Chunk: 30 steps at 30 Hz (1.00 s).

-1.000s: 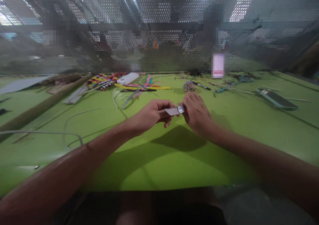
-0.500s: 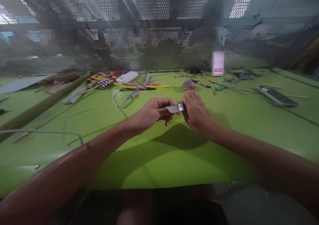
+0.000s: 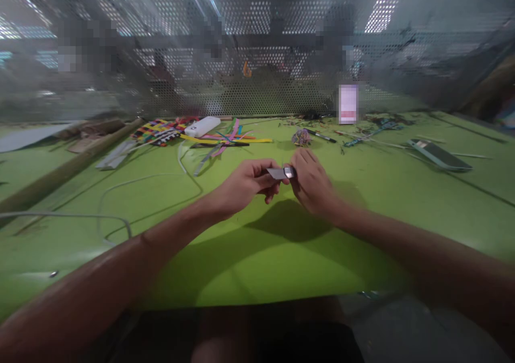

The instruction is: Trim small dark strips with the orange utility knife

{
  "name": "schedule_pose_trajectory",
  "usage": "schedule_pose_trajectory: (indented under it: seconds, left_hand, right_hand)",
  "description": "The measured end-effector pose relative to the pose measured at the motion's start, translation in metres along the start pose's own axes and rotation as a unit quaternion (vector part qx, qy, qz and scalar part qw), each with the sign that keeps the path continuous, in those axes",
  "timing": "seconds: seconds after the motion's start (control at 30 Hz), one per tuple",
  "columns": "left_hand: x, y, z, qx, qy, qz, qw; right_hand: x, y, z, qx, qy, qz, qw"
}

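Above the green tabletop, my right hand [image 3: 311, 183] is closed around a box cutter [image 3: 288, 172]. Its handle is mostly hidden in the fist, and the bare grey blade [image 3: 276, 173] points left. My left hand [image 3: 245, 186] is closed in a pinch right beside the blade, thumb and forefinger close to its tip. A faint thin strand seems to rise near the cutter's metal nose; what the left fingers hold is hidden. Behind the hands lie a ball of multicoloured thread [image 3: 301, 137] and a marker pen [image 3: 321, 135].
Coloured strips [image 3: 225, 140], a woven checkered piece [image 3: 156, 132] and a white power bank [image 3: 202, 126] lie at the back left. A white cable [image 3: 140, 178] loops near my left arm. One phone [image 3: 439, 155] lies right; another [image 3: 348, 104] leans against the perforated metal screen [image 3: 257, 92].
The view has shifted slightly, so the table's things sit a little further left. Both hands keep nearly the same pose, with the blade still between them.
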State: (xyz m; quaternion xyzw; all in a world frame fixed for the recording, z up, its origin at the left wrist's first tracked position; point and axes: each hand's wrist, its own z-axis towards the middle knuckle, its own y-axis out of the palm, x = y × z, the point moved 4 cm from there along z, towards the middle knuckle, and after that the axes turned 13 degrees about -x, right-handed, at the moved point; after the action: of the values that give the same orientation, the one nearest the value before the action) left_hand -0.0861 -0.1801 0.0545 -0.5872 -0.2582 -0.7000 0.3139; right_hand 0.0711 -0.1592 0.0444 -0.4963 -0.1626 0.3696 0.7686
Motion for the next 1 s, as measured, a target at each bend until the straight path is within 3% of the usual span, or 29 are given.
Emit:
schedule_pose_trajectory:
  seconds: [0.23, 1.0]
  left_hand:
    - [0.0042, 0.0028, 0.0001, 0.015, 0.033, 0.092, 0.995]
    - [0.005, 0.0051, -0.0004, 0.008, 0.05, 0.114, 0.992]
  right_hand:
    - [0.0016, -0.0001, 0.0011, 0.006, 0.004, 0.006, 1.0]
    - [-0.0001, 0.0001, 0.0003, 0.011, 0.01, 0.008, 1.0]
